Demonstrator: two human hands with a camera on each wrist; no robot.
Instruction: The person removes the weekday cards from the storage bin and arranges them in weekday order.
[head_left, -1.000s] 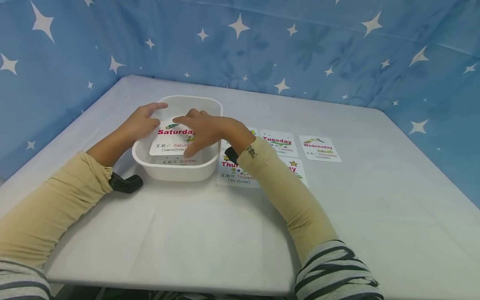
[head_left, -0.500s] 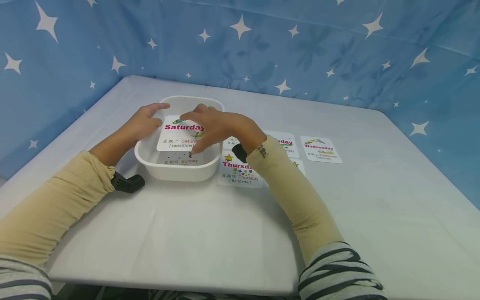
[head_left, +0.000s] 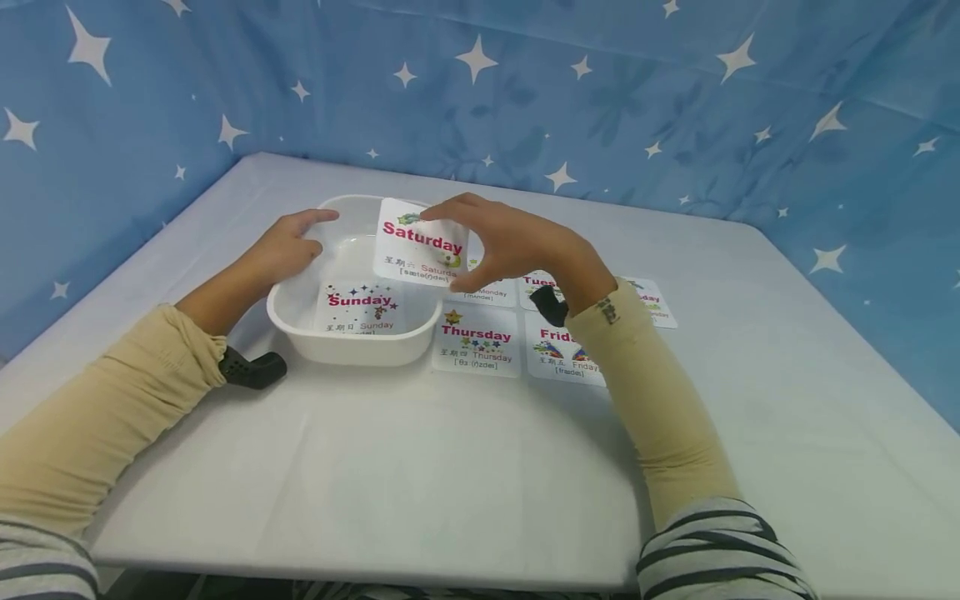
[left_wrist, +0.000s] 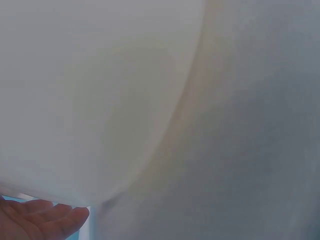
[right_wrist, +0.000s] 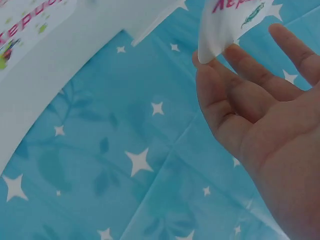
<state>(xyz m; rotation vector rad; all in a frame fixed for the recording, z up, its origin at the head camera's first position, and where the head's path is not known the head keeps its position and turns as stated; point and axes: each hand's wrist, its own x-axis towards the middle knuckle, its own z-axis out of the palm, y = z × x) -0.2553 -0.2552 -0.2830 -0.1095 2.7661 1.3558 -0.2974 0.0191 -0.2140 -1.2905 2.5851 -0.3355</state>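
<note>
The Saturday card (head_left: 418,242) is held up, tilted, over the right side of a white plastic basin (head_left: 367,348). My right hand (head_left: 517,242) pinches its right side between thumb and fingers. A corner of the Saturday card (right_wrist: 230,25) shows at the fingertips of my right hand (right_wrist: 265,105) in the right wrist view. Inside the basin lies the Sunday card (head_left: 360,308), face up. My left hand (head_left: 288,242) grips the basin's left rim, index finger stretched over it. Fingers of my left hand (left_wrist: 47,220) show beside the basin's outer wall (left_wrist: 100,100) in the left wrist view.
Right of the basin, cards lie in rows on the white table (head_left: 360,475): Monday (head_left: 491,292), Tuesday (head_left: 536,283) partly hidden, Thursday (head_left: 476,342), Friday (head_left: 558,346) and Wednesday (head_left: 652,300) behind my right wrist. A blue star-patterned curtain (head_left: 525,108) hangs behind.
My right hand has lifted the Saturday card out of the basin and carried it rightwards, uncovering the Sunday card. The left hand has stayed on the basin rim.
</note>
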